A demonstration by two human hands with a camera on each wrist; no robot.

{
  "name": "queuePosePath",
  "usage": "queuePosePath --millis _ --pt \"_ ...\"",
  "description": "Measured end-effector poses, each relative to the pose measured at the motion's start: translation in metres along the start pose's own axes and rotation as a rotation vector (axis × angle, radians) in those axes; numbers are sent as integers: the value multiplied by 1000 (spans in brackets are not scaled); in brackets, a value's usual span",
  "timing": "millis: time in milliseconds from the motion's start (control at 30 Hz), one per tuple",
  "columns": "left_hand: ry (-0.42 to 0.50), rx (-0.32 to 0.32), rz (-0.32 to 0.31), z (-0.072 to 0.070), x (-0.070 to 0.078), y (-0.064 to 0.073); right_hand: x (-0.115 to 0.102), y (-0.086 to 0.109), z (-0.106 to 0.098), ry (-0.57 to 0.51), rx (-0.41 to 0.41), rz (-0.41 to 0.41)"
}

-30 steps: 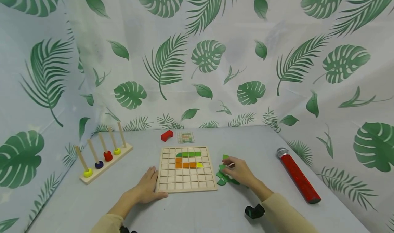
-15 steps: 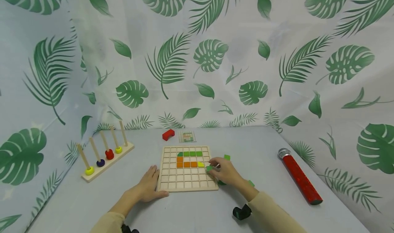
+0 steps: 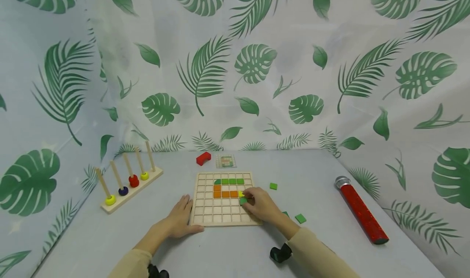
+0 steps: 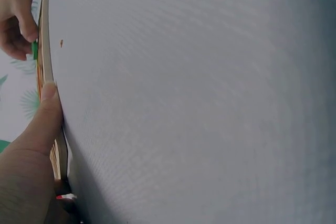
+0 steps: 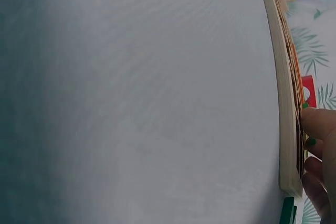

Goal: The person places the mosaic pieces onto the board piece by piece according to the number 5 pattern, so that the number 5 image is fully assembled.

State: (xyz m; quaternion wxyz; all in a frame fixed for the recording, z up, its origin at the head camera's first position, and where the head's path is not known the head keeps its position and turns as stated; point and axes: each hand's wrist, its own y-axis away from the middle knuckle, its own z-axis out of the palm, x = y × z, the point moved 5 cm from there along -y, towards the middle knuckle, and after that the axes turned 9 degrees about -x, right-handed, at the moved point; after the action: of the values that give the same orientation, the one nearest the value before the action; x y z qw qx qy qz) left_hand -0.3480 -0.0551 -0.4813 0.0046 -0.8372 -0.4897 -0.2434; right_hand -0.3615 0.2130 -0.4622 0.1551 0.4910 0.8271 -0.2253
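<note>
A wooden grid board (image 3: 213, 218) lies on the table, with a row of green tiles (image 3: 232, 181) and several orange tiles (image 3: 225, 194) set in its cells. A yellow tile (image 3: 240, 193) ends the lower orange row. My right hand (image 3: 263, 206) pinches a green tile (image 3: 243, 201) between thumb and fingers, low over the board just below the yellow one. Along the board's left side rests my left hand (image 3: 179, 219), fingers stretched out. Its thumb (image 4: 46, 111) touches the front edge of the board in the left wrist view.
Loose green tiles (image 3: 300, 218) lie right of the board. Behind it are a red block (image 3: 203, 158) and a pattern card (image 3: 225, 161). A peg stand with coloured beads (image 3: 134, 188) stands at left, a red microphone (image 3: 361, 210) lies at right.
My right hand has carried a green tile leftward from the loose pile to over the board's right part. The left hand stays at the board's edge.
</note>
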Motion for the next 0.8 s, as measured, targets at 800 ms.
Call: queuePosePath --millis 800 --pt "-13 -8 7 0 0 -1 5 -3 -2 -63 73 -10"
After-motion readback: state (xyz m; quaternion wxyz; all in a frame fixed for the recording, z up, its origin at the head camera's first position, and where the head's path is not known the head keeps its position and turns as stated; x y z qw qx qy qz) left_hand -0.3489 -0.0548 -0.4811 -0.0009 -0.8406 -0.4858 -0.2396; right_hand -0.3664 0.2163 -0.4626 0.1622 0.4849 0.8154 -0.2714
